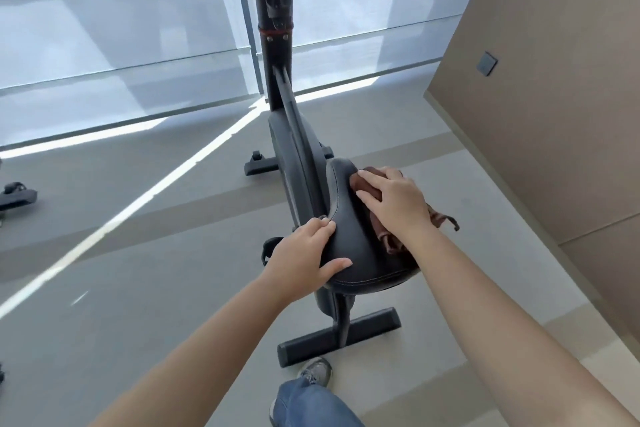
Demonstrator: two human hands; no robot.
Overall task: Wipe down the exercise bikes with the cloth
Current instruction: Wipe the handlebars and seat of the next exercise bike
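I see a fitness room: an exercise bike [294, 149] mid-frame, another machine's foot [17, 196] at the left edge, grey floor [138, 288], blinded windows [121, 28].
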